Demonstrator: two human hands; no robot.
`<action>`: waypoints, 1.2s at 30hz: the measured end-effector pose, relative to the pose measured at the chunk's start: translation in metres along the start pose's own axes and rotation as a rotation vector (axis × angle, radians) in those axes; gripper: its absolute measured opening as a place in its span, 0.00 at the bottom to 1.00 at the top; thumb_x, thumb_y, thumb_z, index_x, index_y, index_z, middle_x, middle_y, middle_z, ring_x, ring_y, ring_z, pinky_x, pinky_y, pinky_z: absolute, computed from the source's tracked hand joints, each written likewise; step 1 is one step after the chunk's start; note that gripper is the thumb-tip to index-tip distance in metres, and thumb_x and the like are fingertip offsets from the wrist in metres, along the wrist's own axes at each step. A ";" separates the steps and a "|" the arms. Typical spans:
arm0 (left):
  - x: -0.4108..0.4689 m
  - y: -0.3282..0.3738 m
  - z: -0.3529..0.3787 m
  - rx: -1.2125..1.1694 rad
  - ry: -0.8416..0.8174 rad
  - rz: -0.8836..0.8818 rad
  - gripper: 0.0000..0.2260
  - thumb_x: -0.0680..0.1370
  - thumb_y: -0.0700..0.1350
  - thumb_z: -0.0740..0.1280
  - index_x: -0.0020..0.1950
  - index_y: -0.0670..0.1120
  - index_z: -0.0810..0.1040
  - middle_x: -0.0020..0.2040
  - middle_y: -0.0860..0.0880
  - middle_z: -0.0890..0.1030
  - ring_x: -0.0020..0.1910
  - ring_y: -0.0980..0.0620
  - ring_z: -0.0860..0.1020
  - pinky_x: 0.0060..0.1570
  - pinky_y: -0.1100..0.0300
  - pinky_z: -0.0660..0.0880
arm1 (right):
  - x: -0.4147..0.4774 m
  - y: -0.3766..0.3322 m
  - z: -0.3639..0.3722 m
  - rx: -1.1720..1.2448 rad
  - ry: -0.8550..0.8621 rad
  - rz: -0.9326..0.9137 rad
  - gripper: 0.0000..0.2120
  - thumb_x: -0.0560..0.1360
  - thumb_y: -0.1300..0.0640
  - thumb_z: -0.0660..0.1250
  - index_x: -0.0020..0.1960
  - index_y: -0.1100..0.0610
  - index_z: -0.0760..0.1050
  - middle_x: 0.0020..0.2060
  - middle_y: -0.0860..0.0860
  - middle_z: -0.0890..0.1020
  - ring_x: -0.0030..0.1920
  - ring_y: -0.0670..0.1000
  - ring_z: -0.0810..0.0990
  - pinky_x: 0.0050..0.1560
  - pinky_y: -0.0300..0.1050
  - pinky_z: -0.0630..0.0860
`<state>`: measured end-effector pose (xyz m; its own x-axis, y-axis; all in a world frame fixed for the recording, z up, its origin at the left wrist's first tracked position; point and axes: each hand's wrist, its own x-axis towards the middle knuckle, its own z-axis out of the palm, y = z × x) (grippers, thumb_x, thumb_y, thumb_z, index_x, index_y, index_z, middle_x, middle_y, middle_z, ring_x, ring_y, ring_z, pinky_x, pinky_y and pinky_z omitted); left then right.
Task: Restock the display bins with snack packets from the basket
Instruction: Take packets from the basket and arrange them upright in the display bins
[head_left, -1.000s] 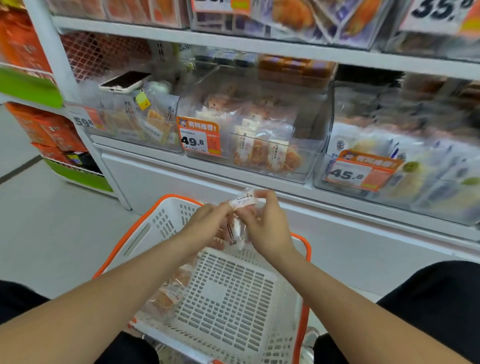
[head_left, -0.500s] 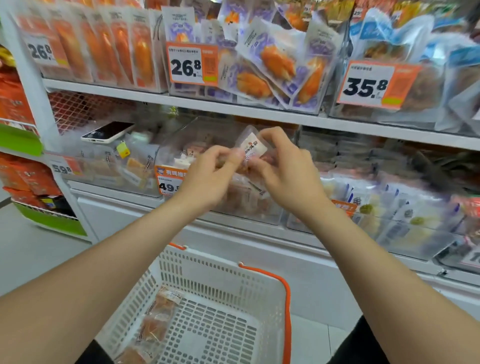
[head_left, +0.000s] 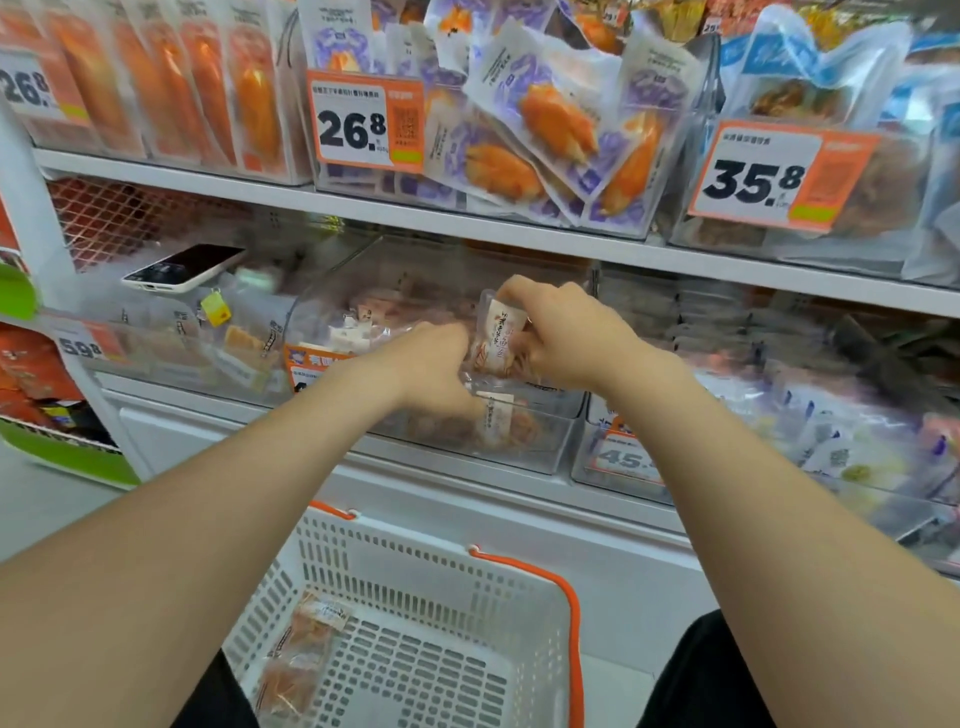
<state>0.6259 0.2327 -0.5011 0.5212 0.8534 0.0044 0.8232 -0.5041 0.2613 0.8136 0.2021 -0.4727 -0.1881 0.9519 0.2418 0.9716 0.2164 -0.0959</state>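
Several packets (head_left: 298, 657) lie in your basket (head_left: 415, 564), so the restocking is judged unfinished, though the clear bin (head_left: 524, 457) on the middle shelf already holds a fair stock. Your right hand (head_left: 571, 338) pinches one packet (head_left: 498, 340) by its top, fingers curled, above that bin's opening. Your left hand (head_left: 431, 369) reaches in just beside it, and whether it grips anything cannot be told.
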 end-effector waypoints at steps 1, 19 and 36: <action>0.001 -0.001 -0.001 -0.004 0.008 -0.011 0.27 0.68 0.60 0.78 0.56 0.46 0.72 0.49 0.49 0.80 0.49 0.48 0.78 0.49 0.46 0.79 | 0.002 0.002 0.000 0.000 0.008 0.002 0.24 0.78 0.59 0.66 0.71 0.48 0.65 0.54 0.56 0.80 0.54 0.62 0.77 0.41 0.54 0.73; 0.002 -0.009 0.000 -0.200 0.106 -0.041 0.15 0.76 0.50 0.68 0.61 0.49 0.72 0.38 0.51 0.86 0.48 0.54 0.79 0.49 0.51 0.78 | 0.004 0.014 0.009 0.178 -0.058 -0.098 0.19 0.80 0.63 0.63 0.69 0.51 0.69 0.46 0.54 0.83 0.48 0.58 0.80 0.51 0.57 0.79; 0.010 -0.017 0.005 -0.233 0.086 -0.013 0.25 0.79 0.41 0.63 0.76 0.47 0.64 0.49 0.52 0.86 0.49 0.53 0.80 0.39 0.57 0.75 | 0.005 0.005 0.011 0.061 -0.151 -0.051 0.23 0.74 0.67 0.63 0.64 0.47 0.71 0.42 0.48 0.79 0.47 0.56 0.76 0.47 0.60 0.81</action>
<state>0.6183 0.2492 -0.5101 0.4817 0.8727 0.0796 0.7503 -0.4576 0.4770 0.8160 0.2106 -0.4830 -0.2612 0.9600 0.1005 0.9506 0.2739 -0.1463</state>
